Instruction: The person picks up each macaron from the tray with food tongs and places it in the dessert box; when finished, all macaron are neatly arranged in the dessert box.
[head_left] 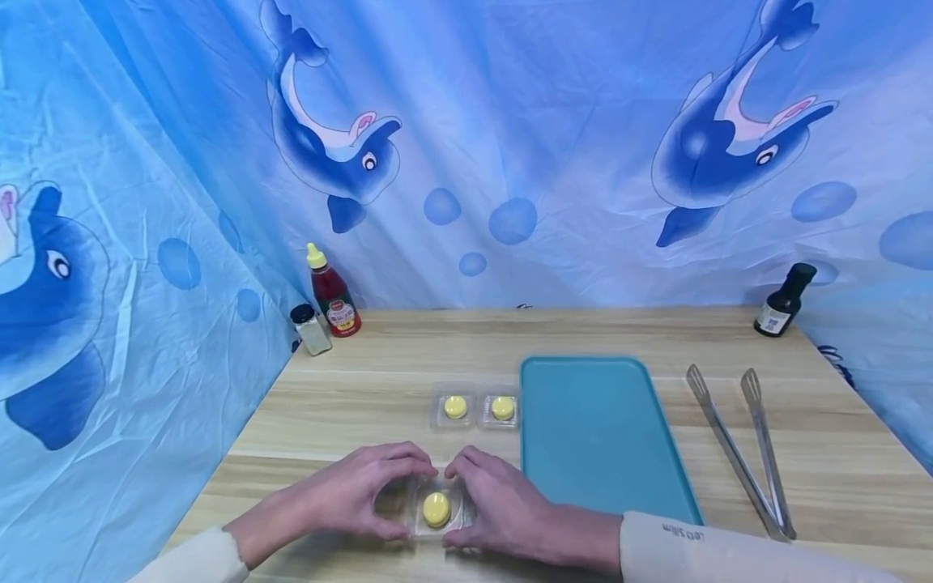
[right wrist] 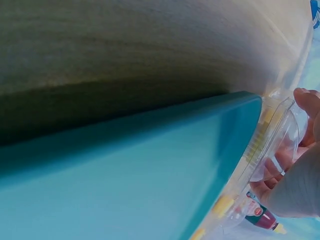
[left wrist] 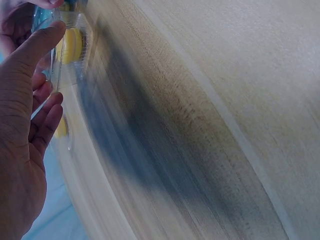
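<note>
A small clear plastic box [head_left: 419, 525] with a yellow macaron [head_left: 436, 510] inside sits near the front of the wooden table in the head view. My left hand [head_left: 372, 490] grips its left side, fingers at the far edge and thumb at the near edge. From the right, my right hand [head_left: 506, 504] holds it the same way. The left wrist view shows the left thumb against the clear wall beside the macaron [left wrist: 75, 45]. In the right wrist view, the right hand [right wrist: 302, 172] holds the box's lid side [right wrist: 286, 137].
Two more clear boxes with yellow macarons [head_left: 455, 407] [head_left: 503, 408] stand beyond my hands. A teal tray [head_left: 598, 429] lies to the right, with metal tongs [head_left: 751, 470] past it. A sauce bottle [head_left: 337, 300], a shaker [head_left: 312, 332] and a dark bottle [head_left: 783, 304] stand at the back.
</note>
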### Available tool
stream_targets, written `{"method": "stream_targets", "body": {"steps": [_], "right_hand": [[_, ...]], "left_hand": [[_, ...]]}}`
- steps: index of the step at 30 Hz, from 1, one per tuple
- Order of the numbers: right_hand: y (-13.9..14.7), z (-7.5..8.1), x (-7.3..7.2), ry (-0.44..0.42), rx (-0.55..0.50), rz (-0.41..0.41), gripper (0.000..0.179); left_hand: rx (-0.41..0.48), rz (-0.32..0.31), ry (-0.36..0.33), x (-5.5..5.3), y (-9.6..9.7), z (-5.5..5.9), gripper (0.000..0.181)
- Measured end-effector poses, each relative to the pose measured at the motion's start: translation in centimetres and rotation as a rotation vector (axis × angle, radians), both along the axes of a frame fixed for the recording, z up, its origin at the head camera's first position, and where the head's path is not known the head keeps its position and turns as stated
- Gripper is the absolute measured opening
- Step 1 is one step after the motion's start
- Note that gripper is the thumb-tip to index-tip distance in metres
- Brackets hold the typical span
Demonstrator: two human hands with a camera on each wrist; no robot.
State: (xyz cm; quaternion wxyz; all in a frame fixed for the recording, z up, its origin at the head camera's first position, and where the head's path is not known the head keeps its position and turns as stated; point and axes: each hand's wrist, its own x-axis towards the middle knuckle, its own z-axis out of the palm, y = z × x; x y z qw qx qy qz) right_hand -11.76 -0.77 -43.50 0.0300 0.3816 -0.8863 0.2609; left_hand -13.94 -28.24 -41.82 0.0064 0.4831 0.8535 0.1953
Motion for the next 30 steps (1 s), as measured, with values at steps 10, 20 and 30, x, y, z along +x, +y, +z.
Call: {"method": "stream_targets", "body": {"steps": [10, 20, 30], "right_hand": [[-0.3, 0.0, 0.1, -0.041, 0.024, -0.015, 0.071], [0.1, -0.1, -0.1, -0.03, 0.027, 0.002, 0.073], [2.1, 0.7, 0.2, -0.072, 0.084, 0.015, 0.1]], "left_hand": [[-0.026, 0.013, -0.016, -0.1, 0.0, -0.2, 0.066], [-0.055, 0.032, -0.042, -0.1, 0.2, -0.1, 0.066], [-0.079, 0.04, -0.034, -0.2, 0.4, 0.2, 0.067]]}}
